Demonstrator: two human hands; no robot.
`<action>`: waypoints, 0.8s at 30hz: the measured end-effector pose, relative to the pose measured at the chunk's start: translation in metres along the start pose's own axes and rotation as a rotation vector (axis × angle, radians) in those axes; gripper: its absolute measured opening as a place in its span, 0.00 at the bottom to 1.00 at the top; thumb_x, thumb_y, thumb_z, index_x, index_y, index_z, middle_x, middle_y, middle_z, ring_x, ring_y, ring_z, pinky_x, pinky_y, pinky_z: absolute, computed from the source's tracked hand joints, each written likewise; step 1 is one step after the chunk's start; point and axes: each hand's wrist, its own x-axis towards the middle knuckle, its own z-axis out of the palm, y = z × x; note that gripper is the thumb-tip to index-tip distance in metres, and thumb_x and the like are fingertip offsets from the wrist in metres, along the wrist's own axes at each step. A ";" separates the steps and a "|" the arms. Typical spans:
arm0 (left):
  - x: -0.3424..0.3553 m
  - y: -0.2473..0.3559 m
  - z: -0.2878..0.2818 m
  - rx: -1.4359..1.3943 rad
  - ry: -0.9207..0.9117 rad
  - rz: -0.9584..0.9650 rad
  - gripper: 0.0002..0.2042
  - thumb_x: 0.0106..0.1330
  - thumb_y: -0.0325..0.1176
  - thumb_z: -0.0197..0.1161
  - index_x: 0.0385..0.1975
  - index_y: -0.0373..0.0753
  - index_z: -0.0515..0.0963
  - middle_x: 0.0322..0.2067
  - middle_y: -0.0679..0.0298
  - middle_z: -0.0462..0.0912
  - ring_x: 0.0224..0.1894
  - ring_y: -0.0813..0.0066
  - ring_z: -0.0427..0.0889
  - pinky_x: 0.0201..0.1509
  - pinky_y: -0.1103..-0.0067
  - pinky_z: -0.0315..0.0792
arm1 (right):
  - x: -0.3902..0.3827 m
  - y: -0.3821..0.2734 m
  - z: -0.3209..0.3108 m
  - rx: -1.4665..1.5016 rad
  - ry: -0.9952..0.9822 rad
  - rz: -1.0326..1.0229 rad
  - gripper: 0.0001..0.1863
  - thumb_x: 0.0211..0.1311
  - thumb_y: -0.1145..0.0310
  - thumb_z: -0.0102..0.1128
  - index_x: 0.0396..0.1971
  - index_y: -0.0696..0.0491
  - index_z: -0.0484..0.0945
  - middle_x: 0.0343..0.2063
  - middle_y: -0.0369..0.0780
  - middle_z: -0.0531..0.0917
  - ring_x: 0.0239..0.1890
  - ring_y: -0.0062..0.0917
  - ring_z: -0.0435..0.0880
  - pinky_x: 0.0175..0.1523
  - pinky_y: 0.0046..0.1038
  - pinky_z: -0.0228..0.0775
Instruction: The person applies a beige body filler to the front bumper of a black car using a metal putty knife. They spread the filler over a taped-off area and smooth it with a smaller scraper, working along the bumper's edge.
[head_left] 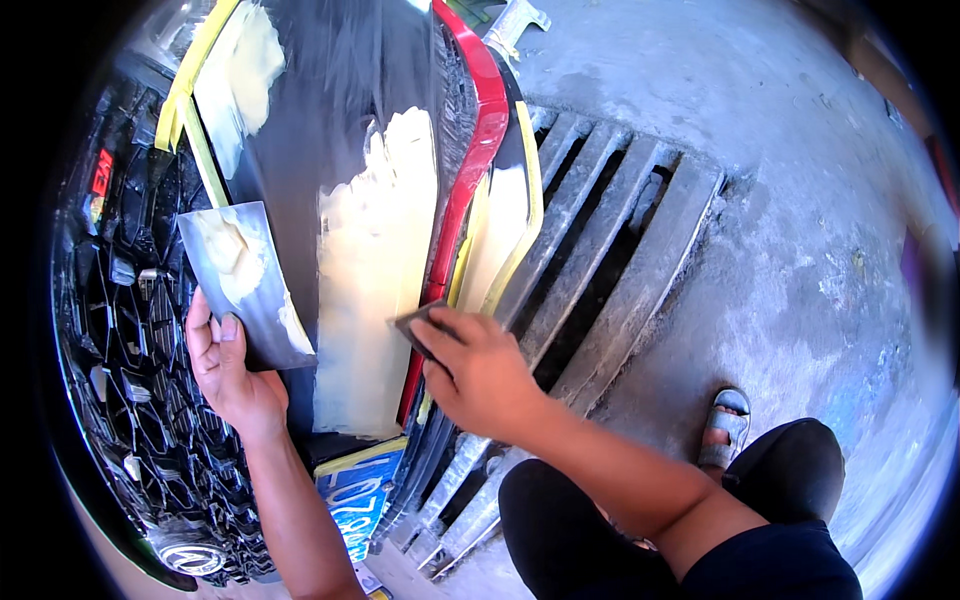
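My left hand [240,385] grips a thin metal putty plate [262,325] by its lower left edge. Cream body filler [236,252] lies in a lump on its upper half, with a smear along the right edge. Between the fingers of my right hand [487,372] is a small dark spreader [414,322], its tip by the right edge of a broad cream filler patch [368,290]. This patch covers part of a dark car body panel [290,110]. Another filler patch [245,75] lies at the upper left, beside yellow masking tape [195,75].
A red strip [488,105] borders the panel on the right, with a taped, filler-covered section [503,225] beyond it. The black honeycomb grille [125,330] stands at left, above a blue licence plate [362,490]. A slatted drain grate [625,255] is set in the grey floor [800,260].
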 end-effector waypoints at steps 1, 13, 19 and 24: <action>0.000 0.001 -0.001 -0.004 -0.015 -0.006 0.20 0.69 0.26 0.52 0.61 0.30 0.65 0.56 0.56 0.74 0.58 0.72 0.73 0.65 0.75 0.63 | 0.003 0.002 -0.002 0.008 -0.001 -0.004 0.23 0.55 0.68 0.58 0.53 0.53 0.76 0.52 0.45 0.74 0.49 0.46 0.76 0.52 0.44 0.70; 0.002 -0.003 0.001 -0.066 -0.016 -0.007 0.20 0.70 0.25 0.51 0.60 0.29 0.65 0.56 0.55 0.74 0.58 0.71 0.73 0.65 0.74 0.65 | -0.007 -0.006 0.003 -0.068 -0.068 -0.032 0.24 0.55 0.70 0.58 0.55 0.54 0.75 0.56 0.47 0.72 0.56 0.44 0.72 0.57 0.45 0.66; 0.003 0.001 0.004 -0.046 -0.025 0.012 0.21 0.69 0.27 0.54 0.60 0.28 0.64 0.55 0.54 0.75 0.57 0.71 0.74 0.64 0.73 0.65 | 0.059 0.030 -0.030 -0.058 0.107 -0.125 0.23 0.57 0.71 0.57 0.55 0.54 0.75 0.55 0.48 0.73 0.56 0.44 0.73 0.61 0.41 0.65; 0.005 -0.001 0.002 -0.057 -0.017 0.000 0.20 0.69 0.26 0.53 0.60 0.29 0.65 0.54 0.55 0.76 0.57 0.72 0.74 0.64 0.74 0.65 | 0.051 0.029 -0.010 -0.006 0.054 -0.066 0.23 0.57 0.71 0.57 0.56 0.55 0.74 0.55 0.49 0.73 0.55 0.46 0.73 0.61 0.41 0.65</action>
